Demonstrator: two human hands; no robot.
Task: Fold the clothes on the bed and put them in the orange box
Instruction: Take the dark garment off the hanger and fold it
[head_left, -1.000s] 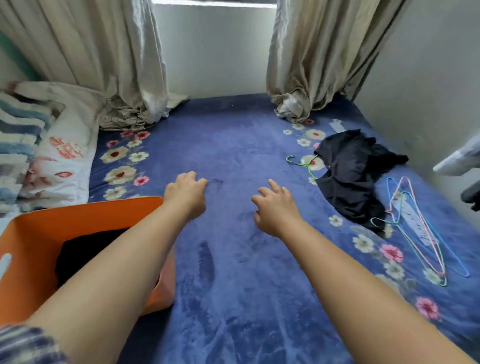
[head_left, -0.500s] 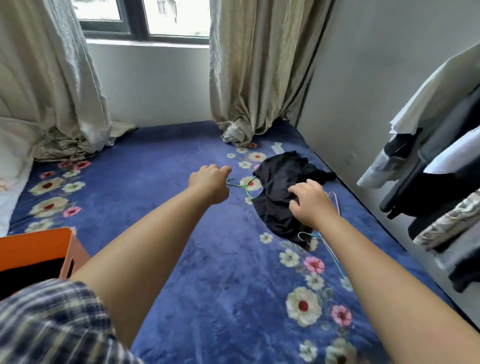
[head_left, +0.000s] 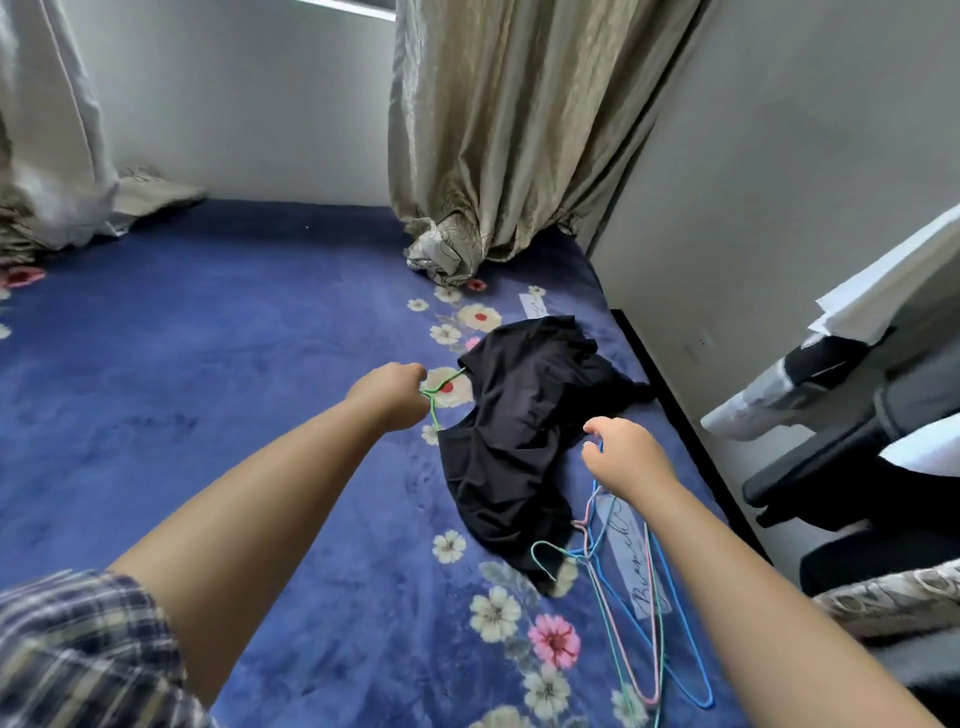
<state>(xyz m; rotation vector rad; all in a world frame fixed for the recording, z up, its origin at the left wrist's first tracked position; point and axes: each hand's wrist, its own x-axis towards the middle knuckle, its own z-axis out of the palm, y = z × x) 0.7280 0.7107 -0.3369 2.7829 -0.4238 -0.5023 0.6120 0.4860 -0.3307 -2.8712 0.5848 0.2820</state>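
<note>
Your left hand (head_left: 390, 396) has its fingers curled round the green hanger (head_left: 440, 394) beside the black garment (head_left: 519, 431); your right hand (head_left: 626, 457) — fingers curled — pinches the hanger bundle (head_left: 631, 597) on the bed (head_left: 208, 389).

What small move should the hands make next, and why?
Probably the left hand, which grips the green hanger, should pull it out of the black garment; the garment lies crumpled with the hanger in it, so it cannot yet be folded.

One head-worn wide-angle view — it looks forward and down across the bed (head_left: 208, 364) toward the far curtained wall (head_left: 260, 104), both forearms reaching out close below.
</note>
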